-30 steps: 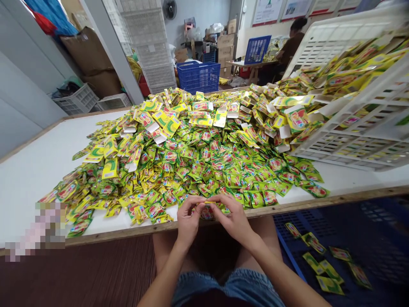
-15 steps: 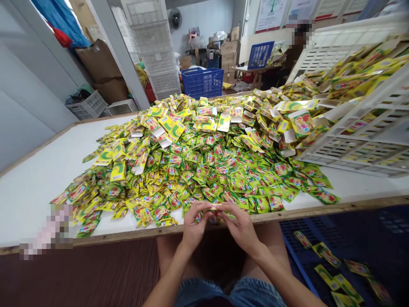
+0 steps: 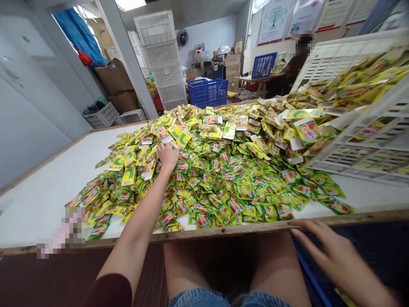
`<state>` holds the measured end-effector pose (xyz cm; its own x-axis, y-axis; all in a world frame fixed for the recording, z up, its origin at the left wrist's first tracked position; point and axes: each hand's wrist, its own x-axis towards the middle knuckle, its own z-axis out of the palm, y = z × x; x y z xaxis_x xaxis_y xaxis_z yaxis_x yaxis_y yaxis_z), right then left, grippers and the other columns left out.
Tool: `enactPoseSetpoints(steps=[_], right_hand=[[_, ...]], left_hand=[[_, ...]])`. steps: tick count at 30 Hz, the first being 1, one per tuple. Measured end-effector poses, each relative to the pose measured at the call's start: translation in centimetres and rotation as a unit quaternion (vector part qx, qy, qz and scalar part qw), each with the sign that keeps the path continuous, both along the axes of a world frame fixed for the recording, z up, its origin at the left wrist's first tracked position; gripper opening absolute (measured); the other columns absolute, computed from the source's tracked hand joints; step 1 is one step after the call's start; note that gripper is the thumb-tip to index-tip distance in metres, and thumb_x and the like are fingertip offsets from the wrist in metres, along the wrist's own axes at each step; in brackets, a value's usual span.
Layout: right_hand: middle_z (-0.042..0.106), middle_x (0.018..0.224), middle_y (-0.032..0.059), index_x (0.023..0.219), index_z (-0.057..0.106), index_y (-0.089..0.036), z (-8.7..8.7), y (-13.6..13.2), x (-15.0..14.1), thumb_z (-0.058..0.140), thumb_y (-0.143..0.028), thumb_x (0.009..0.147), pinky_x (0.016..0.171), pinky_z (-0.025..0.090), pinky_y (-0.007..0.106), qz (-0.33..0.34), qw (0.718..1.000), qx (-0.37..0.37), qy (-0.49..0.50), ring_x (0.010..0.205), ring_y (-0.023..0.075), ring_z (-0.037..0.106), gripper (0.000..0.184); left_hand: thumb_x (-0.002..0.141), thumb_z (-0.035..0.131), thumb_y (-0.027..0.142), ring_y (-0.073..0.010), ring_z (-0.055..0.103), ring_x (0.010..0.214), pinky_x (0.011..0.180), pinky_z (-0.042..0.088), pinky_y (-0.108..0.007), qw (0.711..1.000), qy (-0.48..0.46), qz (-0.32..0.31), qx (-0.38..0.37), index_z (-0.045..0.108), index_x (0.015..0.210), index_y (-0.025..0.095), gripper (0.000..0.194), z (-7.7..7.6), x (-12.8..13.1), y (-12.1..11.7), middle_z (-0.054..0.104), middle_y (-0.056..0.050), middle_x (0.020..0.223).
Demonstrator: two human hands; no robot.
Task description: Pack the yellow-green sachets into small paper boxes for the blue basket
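Note:
A heap of small yellow-and-green cartons (image 3: 183,138) and green sachets (image 3: 236,183) with a red fruit print covers the white table. My left hand (image 3: 168,157) reaches forward into the heap, its fingers curled down among the yellow cartons; what lies under the fingertips is hidden. Off to the right, my right hand (image 3: 335,251) is over the blue crate (image 3: 311,273) below the table's front edge. Its fingers are stretched out and apart, with nothing visible in them, and its fingertips are close to the wooden edge.
A white plastic basket (image 3: 361,160) lies tipped on the table at right, cartons spilling from it. The wooden table edge (image 3: 223,231) runs in front of my legs. Behind the table stand stacked white crates (image 3: 162,64) and a blue basket (image 3: 207,91). A person (image 3: 298,62) sits farther back.
My hands were together at the table edge around a small item. They have parted: the left moved forward onto the cartons, the right out over the blue crate. The view has tilted up slightly.

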<state>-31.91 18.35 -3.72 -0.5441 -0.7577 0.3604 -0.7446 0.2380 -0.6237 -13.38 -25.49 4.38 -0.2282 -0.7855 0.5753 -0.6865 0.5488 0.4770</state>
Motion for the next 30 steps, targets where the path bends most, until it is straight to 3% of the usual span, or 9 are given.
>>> enactPoseSetpoints(steps=[6,8,10,13,17,21,24,26,30], right_hand=[[0.062,0.107,0.0067,0.101,0.059,-0.024,2.0,-5.1,5.5,0.043,-0.033,0.092,0.089,0.045,0.037,0.058,0.997,-0.022,-0.034,0.104,0.0218,0.057,0.021],[0.057,0.116,0.0072,0.109,0.056,-0.024,2.8,-5.9,6.4,0.045,-0.029,0.091,0.097,0.04,0.04,0.038,0.997,-0.071,0.0,0.113,0.0225,0.051,0.022],[0.05,0.129,0.0086,0.121,0.049,-0.024,3.2,-7.0,7.3,0.049,-0.026,0.088,0.103,0.034,0.044,0.042,0.994,-0.097,0.038,0.123,0.0248,0.043,0.033],[0.04,0.139,0.0101,0.137,0.035,-0.023,2.5,-9.2,9.2,0.053,-0.02,0.084,0.106,0.028,0.05,0.106,0.99,-0.082,0.049,0.13,0.0277,0.034,0.056],[0.052,0.129,0.0104,0.137,0.037,-0.022,0.2,-11.1,12.1,0.047,-0.008,0.079,0.101,0.037,0.047,0.227,0.971,-0.045,-0.063,0.12,0.0268,0.047,0.06],[0.068,0.099,0.0054,0.113,0.06,-0.022,-0.5,-11.4,14.5,0.051,-0.018,0.085,0.079,0.051,0.032,0.374,0.89,0.047,-0.257,0.09,0.0222,0.063,0.03],[0.067,0.1,0.0028,0.107,0.063,-0.022,0.2,-12.5,15.3,0.068,-0.029,0.076,0.078,0.05,0.03,0.443,0.841,0.079,-0.301,0.091,0.0227,0.062,0.032],[0.065,0.107,0.0029,0.112,0.06,-0.023,0.6,-14.4,15.2,0.075,-0.035,0.069,0.081,0.049,0.031,0.485,0.82,0.094,-0.29,0.096,0.0234,0.061,0.047],[0.064,0.105,0.0059,0.116,0.057,-0.022,0.1,-20.0,15.2,0.062,-0.028,0.083,0.083,0.046,0.034,0.393,0.905,0.059,-0.152,0.094,0.021,0.059,0.034]], left_hand=[[0.075,0.061,0.022,-0.0343,0.042,0.116,0.098,0.031,-0.049,1.0,0.011,-0.009,-0.014,0.056,0.074,0.017,0.006,2.5,-2.0,0.7,0.054,-0.016,0.114],[0.077,0.058,0.021,-0.0288,0.04,0.12,0.102,0.028,-0.043,0.998,0.035,-0.034,-0.035,0.054,0.074,0.018,0.005,3.1,-1.0,4.3,0.052,-0.011,0.121],[0.076,0.058,0.018,-0.0251,0.047,0.115,0.101,0.031,-0.039,0.98,0.118,-0.16,-0.018,0.051,0.069,0.019,0.009,3.0,0.6,9.6,0.057,-0.007,0.118],[0.082,0.053,0.021,-0.0188,0.06,0.084,0.076,0.046,-0.029,0.905,0.185,-0.309,0.225,0.055,0.077,0.019,0.006,1.2,3.0,18.4,0.066,-0.004,0.095],[0.085,0.055,0.036,-0.019,0.061,0.081,0.072,0.047,-0.028,0.818,0.325,-0.269,0.391,0.056,0.088,0.019,0.017,-3.2,5.7,25.4,0.065,-0.006,0.092],[0.067,0.071,0.056,-0.0289,0.05,0.117,0.099,0.038,-0.038,0.792,0.349,-0.318,0.387,0.056,0.112,0.022,0.058,-6.2,8.9,25.9,0.06,-0.011,0.119],[0.072,0.068,0.049,-0.0312,0.057,0.109,0.099,0.041,-0.042,0.775,0.288,-0.327,0.458,0.07,0.092,0.017,0.038,-7.6,11.5,25.1,0.067,-0.012,0.108],[0.073,0.07,0.045,-0.0302,0.064,0.097,0.091,0.047,-0.042,0.782,0.331,-0.25,0.464,0.07,0.092,0.017,0.034,-8.2,13.1,24.5,0.07,-0.011,0.098],[0.072,0.071,0.043,-0.0269,0.068,0.082,0.078,0.054,-0.039,0.781,0.433,-0.132,0.43,0.064,0.103,0.016,0.042,-8.4,16.1,22.7,0.072,-0.008,0.089]])
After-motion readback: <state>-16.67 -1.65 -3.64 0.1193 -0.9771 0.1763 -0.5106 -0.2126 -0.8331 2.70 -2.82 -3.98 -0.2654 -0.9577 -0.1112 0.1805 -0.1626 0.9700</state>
